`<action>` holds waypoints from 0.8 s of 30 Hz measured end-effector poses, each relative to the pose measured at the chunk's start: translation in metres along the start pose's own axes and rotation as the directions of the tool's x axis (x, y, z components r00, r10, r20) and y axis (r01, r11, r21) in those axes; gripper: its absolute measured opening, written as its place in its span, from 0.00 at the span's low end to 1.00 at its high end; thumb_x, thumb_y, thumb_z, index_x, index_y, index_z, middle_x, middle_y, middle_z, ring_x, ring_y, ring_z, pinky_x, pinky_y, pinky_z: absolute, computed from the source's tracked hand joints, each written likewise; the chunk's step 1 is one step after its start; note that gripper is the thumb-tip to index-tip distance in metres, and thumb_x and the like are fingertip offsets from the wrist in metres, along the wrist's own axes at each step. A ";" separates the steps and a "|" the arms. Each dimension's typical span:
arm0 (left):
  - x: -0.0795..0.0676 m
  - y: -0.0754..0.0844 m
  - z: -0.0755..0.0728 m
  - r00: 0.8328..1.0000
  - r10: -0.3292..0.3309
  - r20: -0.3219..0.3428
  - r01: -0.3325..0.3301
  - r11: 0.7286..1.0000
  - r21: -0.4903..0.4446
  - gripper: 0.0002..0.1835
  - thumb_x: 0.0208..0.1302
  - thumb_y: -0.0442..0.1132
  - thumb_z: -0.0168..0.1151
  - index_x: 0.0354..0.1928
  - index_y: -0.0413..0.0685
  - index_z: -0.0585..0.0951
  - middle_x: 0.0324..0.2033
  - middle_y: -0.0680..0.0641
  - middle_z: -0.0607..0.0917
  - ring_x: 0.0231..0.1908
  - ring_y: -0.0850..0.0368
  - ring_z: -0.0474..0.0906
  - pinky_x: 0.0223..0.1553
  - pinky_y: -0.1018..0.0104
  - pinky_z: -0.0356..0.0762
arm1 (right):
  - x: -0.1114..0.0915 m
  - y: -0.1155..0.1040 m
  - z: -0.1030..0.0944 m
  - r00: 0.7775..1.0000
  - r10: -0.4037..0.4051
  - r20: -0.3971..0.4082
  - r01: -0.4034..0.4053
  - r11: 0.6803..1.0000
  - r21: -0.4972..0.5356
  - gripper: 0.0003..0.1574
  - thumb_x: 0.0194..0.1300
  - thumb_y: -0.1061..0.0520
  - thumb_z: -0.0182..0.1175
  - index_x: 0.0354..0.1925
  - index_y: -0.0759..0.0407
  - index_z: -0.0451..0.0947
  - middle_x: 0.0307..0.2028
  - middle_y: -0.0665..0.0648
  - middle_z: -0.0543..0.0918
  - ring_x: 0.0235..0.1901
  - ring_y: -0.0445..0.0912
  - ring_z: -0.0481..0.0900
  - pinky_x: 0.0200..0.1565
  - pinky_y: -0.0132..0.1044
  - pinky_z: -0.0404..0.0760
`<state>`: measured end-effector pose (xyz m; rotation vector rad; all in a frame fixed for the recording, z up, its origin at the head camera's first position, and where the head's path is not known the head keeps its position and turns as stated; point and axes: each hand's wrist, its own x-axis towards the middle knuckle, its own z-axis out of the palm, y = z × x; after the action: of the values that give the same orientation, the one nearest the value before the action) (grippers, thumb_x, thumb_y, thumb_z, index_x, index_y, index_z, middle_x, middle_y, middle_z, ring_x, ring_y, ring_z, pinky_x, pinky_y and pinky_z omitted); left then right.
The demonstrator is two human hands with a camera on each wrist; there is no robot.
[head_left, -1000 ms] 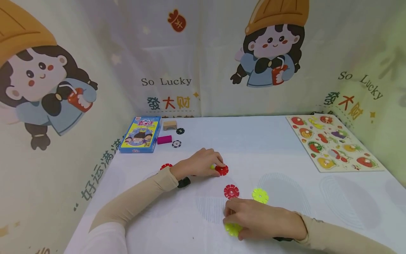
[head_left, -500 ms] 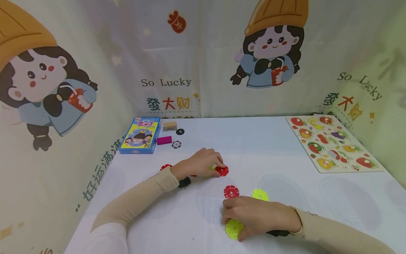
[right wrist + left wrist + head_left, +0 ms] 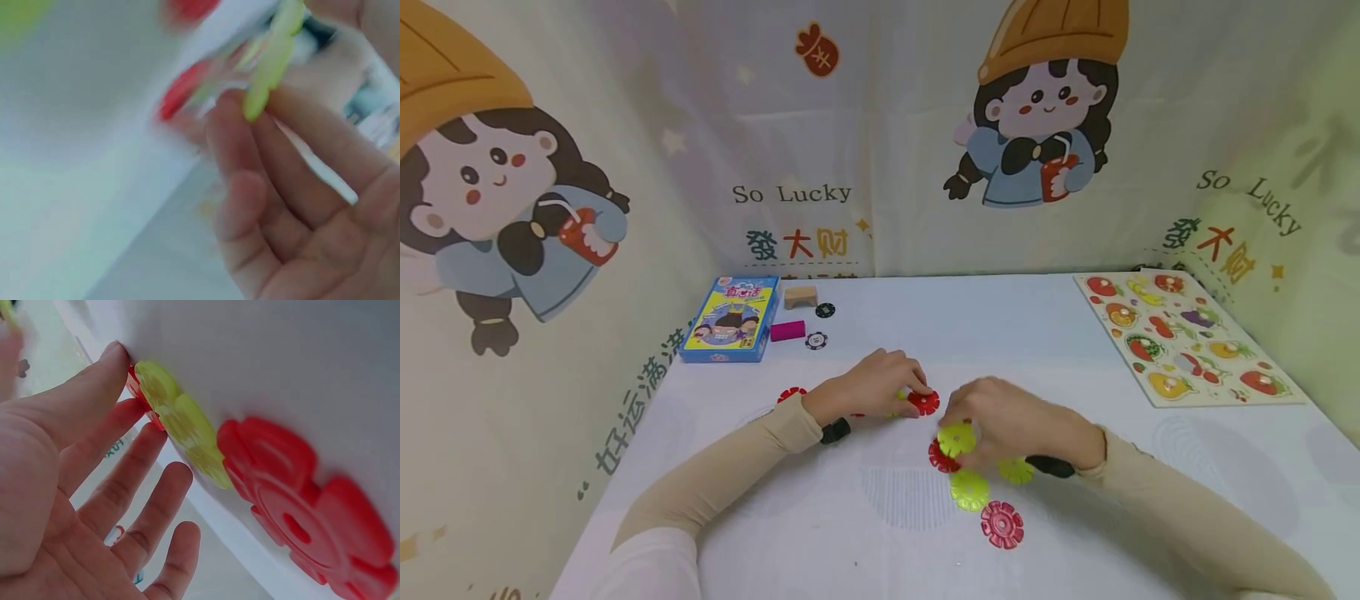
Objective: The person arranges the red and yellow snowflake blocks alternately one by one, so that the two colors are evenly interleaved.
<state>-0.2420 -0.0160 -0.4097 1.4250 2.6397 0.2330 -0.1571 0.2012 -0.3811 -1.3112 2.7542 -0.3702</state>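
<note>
My left hand [image 3: 876, 385] pinches a red flower-shaped plastic disc [image 3: 929, 404] between thumb and index finger, the other fingers spread. In the left wrist view a yellow-green disc [image 3: 181, 425] and a larger-looking red disc [image 3: 306, 512] line up behind it on the table. My right hand [image 3: 1018, 421] grips a yellow-green flower disc [image 3: 957, 439], raised and tilted on edge in the blurred right wrist view. It overlaps a red disc [image 3: 938, 458] on the table. Nearer me lie a yellow-green disc [image 3: 970, 492] and a red one [image 3: 1002, 525]; another yellow-green disc [image 3: 1017, 472] shows below my right hand.
At the back left stand a blue-and-yellow card box [image 3: 730, 321], a wooden arch block [image 3: 801, 297], a magenta cylinder [image 3: 787, 331], a black chip [image 3: 825, 310] and a white chip [image 3: 816, 340]. A fruit puzzle board [image 3: 1187, 337] lies at the back right, near printed curtains.
My right hand has picked up a yellow-green disc and carried it away from me, towards the left hand. A yellow-green and a red disc are uncovered. The left hand stays put.
</note>
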 end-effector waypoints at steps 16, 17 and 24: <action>0.005 -0.001 -0.001 1.000 -0.007 0.022 0.007 1.000 -0.003 0.23 0.54 0.56 0.67 0.54 0.67 0.80 0.49 0.59 0.82 0.48 0.61 0.73 0.46 0.64 0.68 | 0.012 0.045 0.017 0.967 0.225 -0.120 -0.226 0.974 0.005 0.25 0.46 0.43 0.74 0.42 0.53 0.86 0.36 0.50 0.82 0.29 0.38 0.73 0.31 0.27 0.74; 0.004 -0.001 -0.002 1.000 -0.009 0.023 0.009 1.000 0.003 0.23 0.54 0.56 0.67 0.54 0.67 0.80 0.49 0.58 0.82 0.48 0.60 0.73 0.46 0.64 0.68 | 0.011 0.042 0.018 0.964 0.231 -0.128 -0.233 0.972 0.002 0.26 0.46 0.42 0.74 0.43 0.53 0.86 0.37 0.50 0.82 0.30 0.38 0.74 0.31 0.27 0.74; 0.009 0.008 -0.004 1.000 0.011 0.010 -0.011 1.000 -0.001 0.25 0.55 0.58 0.66 0.56 0.64 0.80 0.54 0.55 0.80 0.54 0.57 0.73 0.50 0.59 0.70 | -0.007 0.007 0.022 0.988 0.149 -0.029 -0.149 0.989 0.021 0.25 0.50 0.40 0.71 0.45 0.49 0.85 0.38 0.47 0.79 0.33 0.37 0.74 0.33 0.27 0.76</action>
<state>-0.2413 -0.0048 -0.4047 1.4369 2.6240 0.2273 -0.1546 0.2071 -0.4045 -1.0950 2.8432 -0.4071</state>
